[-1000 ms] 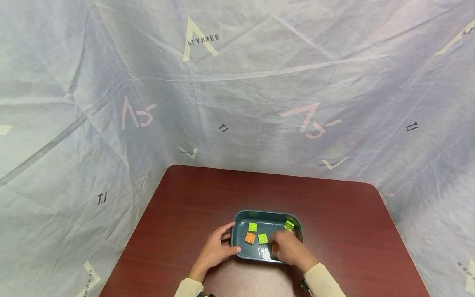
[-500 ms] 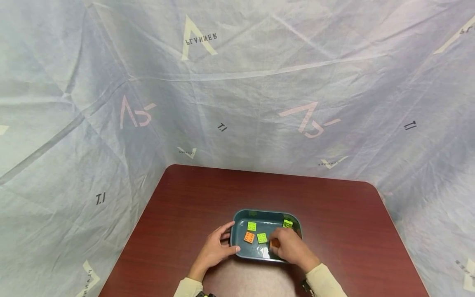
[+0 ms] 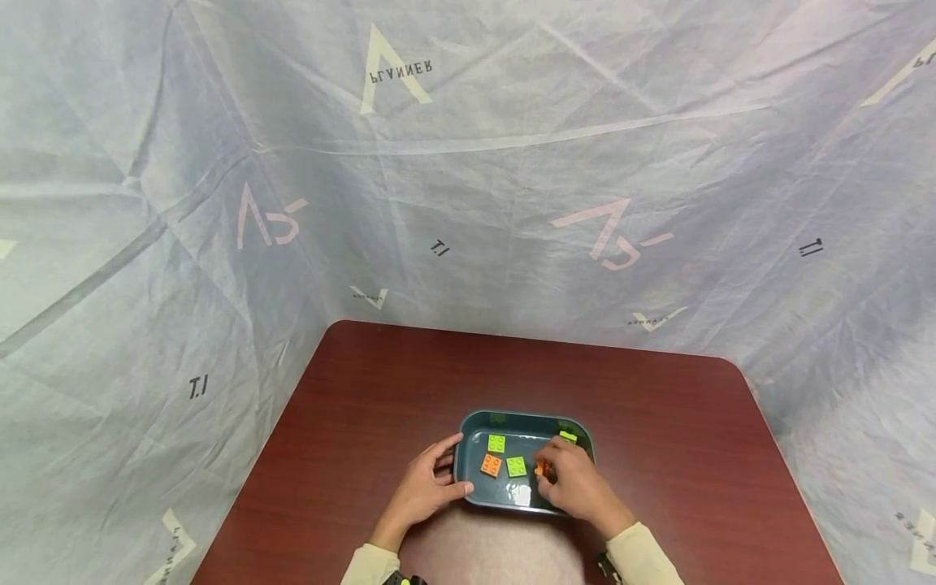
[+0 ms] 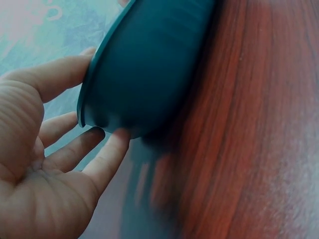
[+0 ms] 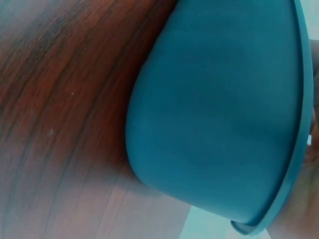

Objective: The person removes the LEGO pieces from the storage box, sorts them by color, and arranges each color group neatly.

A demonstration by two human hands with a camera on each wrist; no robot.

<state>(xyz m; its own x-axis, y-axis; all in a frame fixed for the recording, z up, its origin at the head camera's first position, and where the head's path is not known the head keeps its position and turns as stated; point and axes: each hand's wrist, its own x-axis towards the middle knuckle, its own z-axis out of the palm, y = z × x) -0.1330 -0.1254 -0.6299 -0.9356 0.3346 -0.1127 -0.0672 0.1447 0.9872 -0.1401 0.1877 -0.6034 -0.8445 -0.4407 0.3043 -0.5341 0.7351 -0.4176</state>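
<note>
A dark teal tray (image 3: 534, 424) lies in front of the person. My left hand (image 3: 420, 491) holds its left end, thumb at the near corner rim and fingers spread along the end; the left wrist view has these fingertips against the outer wall (image 4: 149, 64). Inside the tray's right half, my right hand (image 3: 582, 485) pinches an orange toy building block (image 3: 539, 468), mostly covered by the fingers. Left of it sit two green blocks (image 3: 496, 444) (image 3: 516, 466) and another orange block (image 3: 491, 465). A further green block (image 3: 568, 437) shows at the far right corner, partly behind the hand.
The tray stands near the front of a reddish-brown wooden table (image 3: 409, 366). Grey printed sheeting (image 3: 497, 203) hangs behind and along both sides. In the right wrist view, the tray's outer wall (image 5: 214, 109) fills most of the picture.
My right hand has lifted slightly toward the tray's far side, and the orange block in its fingers has moved with it. My left hand keeps its place on the tray's end.
</note>
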